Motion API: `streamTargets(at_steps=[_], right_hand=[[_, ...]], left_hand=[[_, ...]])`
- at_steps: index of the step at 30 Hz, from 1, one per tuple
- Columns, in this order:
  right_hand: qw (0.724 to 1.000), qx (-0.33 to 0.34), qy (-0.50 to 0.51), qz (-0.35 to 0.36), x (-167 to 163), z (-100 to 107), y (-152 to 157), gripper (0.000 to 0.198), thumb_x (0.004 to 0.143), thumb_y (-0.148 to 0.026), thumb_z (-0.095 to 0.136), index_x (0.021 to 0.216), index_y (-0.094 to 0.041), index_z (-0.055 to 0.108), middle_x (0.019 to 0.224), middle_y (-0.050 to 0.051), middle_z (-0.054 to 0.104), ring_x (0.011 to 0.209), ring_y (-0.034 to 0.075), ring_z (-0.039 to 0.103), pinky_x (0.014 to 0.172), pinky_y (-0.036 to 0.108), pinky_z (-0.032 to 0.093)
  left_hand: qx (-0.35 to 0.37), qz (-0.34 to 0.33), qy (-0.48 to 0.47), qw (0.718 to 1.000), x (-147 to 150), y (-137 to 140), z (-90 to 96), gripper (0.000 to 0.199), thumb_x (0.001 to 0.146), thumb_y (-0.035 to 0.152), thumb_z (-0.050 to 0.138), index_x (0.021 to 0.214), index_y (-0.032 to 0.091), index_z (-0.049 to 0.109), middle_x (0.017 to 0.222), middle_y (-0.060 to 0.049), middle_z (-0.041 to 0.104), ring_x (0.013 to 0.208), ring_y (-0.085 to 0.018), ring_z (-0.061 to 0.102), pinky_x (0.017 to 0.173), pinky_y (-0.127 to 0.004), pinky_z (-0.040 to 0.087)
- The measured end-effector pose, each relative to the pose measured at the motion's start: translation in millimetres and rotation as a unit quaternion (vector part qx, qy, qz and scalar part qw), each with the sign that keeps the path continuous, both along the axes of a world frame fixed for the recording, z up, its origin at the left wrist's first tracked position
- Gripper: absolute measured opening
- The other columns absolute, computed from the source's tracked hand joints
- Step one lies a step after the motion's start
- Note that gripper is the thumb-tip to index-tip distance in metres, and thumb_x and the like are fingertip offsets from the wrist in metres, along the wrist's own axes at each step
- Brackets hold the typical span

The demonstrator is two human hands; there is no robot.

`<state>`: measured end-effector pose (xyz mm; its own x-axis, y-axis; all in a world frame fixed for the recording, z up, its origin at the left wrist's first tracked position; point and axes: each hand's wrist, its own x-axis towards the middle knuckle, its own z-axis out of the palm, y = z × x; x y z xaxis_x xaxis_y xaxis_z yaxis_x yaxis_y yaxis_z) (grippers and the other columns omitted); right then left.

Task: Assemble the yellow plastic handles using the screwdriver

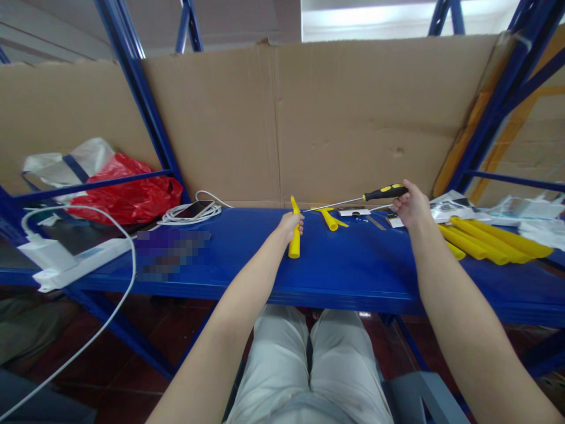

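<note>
My left hand (290,225) is closed around a yellow plastic piece (294,246), tubular at the bottom and tapering to a point at the top, held upright above the blue shelf (247,259). In my right hand (411,204) is the end of a screwdriver's black and yellow handle (385,192). Its long thin shaft runs left, and the tip meets or passes close to the yellow piece at my left fingers; exact contact is too small to tell. Behind, between my hands, lies another yellow plastic piece (329,219) with branching arms.
Several yellow tubes (494,240) lie at the right beside plastic bags (529,212). Small metal parts (362,219) sit near a small white box (353,212). At left are a coiled white cable (189,217), a red bag (132,188) and a power strip (88,262). Cardboard (344,118) stands behind.
</note>
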<state>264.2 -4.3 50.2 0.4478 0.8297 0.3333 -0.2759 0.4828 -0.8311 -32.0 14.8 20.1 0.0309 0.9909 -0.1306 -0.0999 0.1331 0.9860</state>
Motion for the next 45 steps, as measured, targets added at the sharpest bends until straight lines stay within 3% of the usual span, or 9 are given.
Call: streamTargets(at_steps=[7,13,21,28,38,45], right_hand=[[1.0,0.015,-0.007,-0.014,-1.7,-0.1,0.2,0.046,0.066,-0.049,0.074,0.061,-0.023,0.036,0.038,-0.009,0.032,0.032,0.008,0.033,0.03,0.022,0.027],[1.0,-0.002,-0.003,0.029,-5.9,7.9,-8.8,0.035,0.075,-0.039,0.066,0.06,-0.022,0.04,0.041,-0.007,0.038,0.035,0.008,0.038,0.031,0.021,0.03],[1.0,0.011,-0.019,0.002,-11.5,6.5,-12.1,0.043,0.066,-0.045,0.076,0.065,-0.023,0.039,0.042,-0.01,0.037,0.033,0.006,0.033,0.03,0.018,0.027],[1.0,-0.015,0.014,-0.015,-11.4,5.8,-8.3,0.051,0.062,-0.045,0.078,0.059,-0.022,0.033,0.037,-0.01,0.032,0.031,0.005,0.03,0.028,0.019,0.024],[1.0,0.013,-0.021,-0.007,-13.8,8.6,-14.0,0.047,0.067,-0.047,0.075,0.059,-0.022,0.036,0.039,-0.009,0.034,0.032,0.006,0.033,0.03,0.019,0.027],[0.999,0.023,-0.034,0.033,-26.1,14.0,-20.4,0.033,0.073,-0.036,0.073,0.064,-0.021,0.046,0.046,-0.007,0.043,0.038,0.006,0.04,0.033,0.016,0.033]], left_hand=[[-0.002,0.007,-0.01,1.0,0.2,-0.3,-0.3,0.019,0.081,0.004,0.052,0.074,0.018,0.042,0.045,0.009,0.037,0.031,-0.003,0.032,0.038,-0.016,0.025],[-0.007,0.005,-0.012,1.0,-0.6,2.5,-1.8,0.017,0.081,0.004,0.05,0.075,0.018,0.043,0.046,0.009,0.038,0.032,-0.004,0.033,0.039,-0.017,0.024],[-0.011,0.002,-0.003,1.0,-0.6,4.5,-2.6,0.016,0.082,0.005,0.049,0.077,0.019,0.043,0.045,0.009,0.037,0.032,-0.005,0.033,0.039,-0.017,0.025],[-0.021,-0.005,-0.024,0.999,-0.9,4.9,-2.5,0.017,0.082,0.005,0.051,0.074,0.018,0.043,0.046,0.009,0.037,0.032,-0.004,0.032,0.038,-0.017,0.024],[-0.097,-0.055,-0.086,0.99,-7.8,9.6,-2.5,0.016,0.084,0.005,0.046,0.074,0.018,0.044,0.046,0.009,0.034,0.03,-0.003,0.028,0.033,-0.014,0.023],[-0.138,-0.092,-0.117,0.979,-18.6,9.3,0.7,0.018,0.086,0.005,0.04,0.075,0.018,0.042,0.045,0.009,0.031,0.029,-0.003,0.026,0.032,-0.012,0.022]])
